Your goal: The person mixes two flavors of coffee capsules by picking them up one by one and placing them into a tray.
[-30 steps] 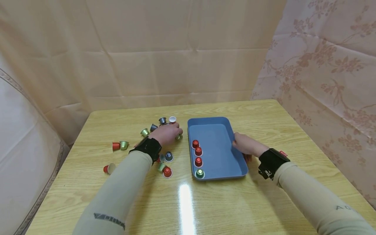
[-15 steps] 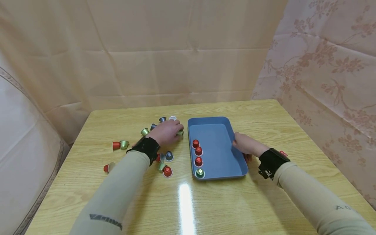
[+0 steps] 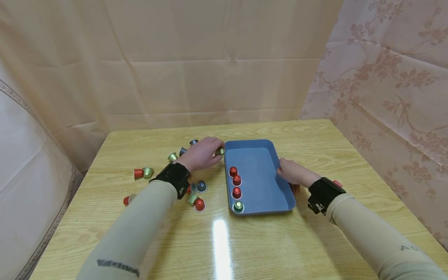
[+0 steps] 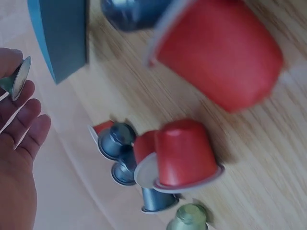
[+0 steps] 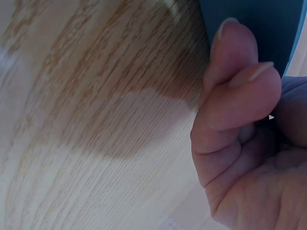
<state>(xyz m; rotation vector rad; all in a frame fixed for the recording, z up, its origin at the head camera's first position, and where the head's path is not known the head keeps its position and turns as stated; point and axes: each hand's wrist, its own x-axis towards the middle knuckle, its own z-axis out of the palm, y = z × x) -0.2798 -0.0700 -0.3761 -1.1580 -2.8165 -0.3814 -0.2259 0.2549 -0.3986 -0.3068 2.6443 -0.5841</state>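
Observation:
My left hand (image 3: 202,154) pinches a green coffee capsule (image 3: 220,151) beside the left rim of the blue tray (image 3: 252,159). In the left wrist view, thumb and fingertips hold that capsule by its sides, its pale lid showing, while the other fingers are loosely spread. On the tray's right side, my right hand (image 3: 295,172) grips the rim; its curled fingers (image 5: 240,105) lie against the outer wall. Inside the tray, along its left side, stand a green capsule (image 3: 238,206) and three red capsules (image 3: 236,192) in a column.
Loose capsules lie left of the tray, among them a dark blue one (image 3: 201,186), a red one (image 3: 200,204) and a light green one (image 3: 173,157). Farther left lie a red capsule (image 3: 138,173) and a green capsule (image 3: 148,172). Curtains surround the wooden table (image 3: 266,249).
My left hand has lifted the green capsule from the group and carried it right, up to the tray's left rim. My right hand and the tray have stayed put.

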